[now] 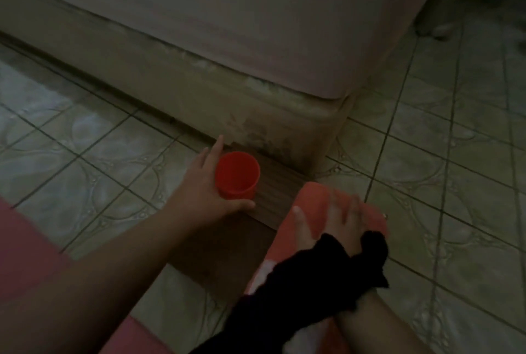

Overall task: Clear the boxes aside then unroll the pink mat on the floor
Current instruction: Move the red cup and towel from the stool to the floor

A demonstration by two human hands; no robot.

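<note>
two hands, one red cup, one pink mat

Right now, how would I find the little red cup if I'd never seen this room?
Look at the rounded corner of the big pale bed base on the tiled floor. Just in front of it lies a dark wooden board, where the red cup stands upright, left hand wrapped around it. It's the only bright, round, open-topped thing there.

— Colours by the cup?
— Cup red-orange. Floor tiles around it grey-green, curved pattern. Board beneath brown, striped. Mat right of it pink. Sleeve black.
</note>
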